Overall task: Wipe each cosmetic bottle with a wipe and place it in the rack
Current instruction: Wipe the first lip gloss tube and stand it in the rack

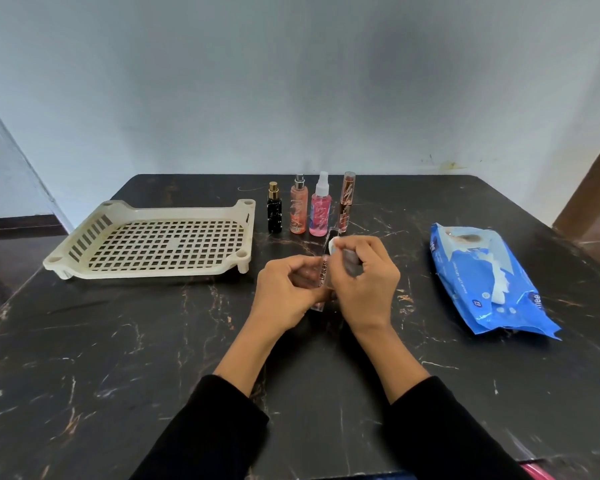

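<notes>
Two black sleeves [222,434] come in from the bottom edge, closest of all, and the arms reach out over the black stone table with thin white and brown cracks [118,341]. The left hand [284,292] curls around the low part of a thin clear lip gloss tube with black letters down its side [323,271]. The right hand [364,282] pinches a small white wipe [335,244] and presses it on the top part of the tube. The tube is held up just above the table, a bit tilted. The fingers hide most of it, so the colour inside is hard to tell.

Just behind the tube, four more bottles stand in a row: a small black bottle with a gold top [274,212], a tall peach spray bottle [298,209], a pink spray bottle with a white top [320,209] and a thin brown and clear tube [347,202]. Left of the tube sits a cream plastic rack with square holes [153,244]. Well to the right of the tube lies a blue pack of wet wipes [489,282] with a white wipe poking out. Its small words are too blurry to read.
</notes>
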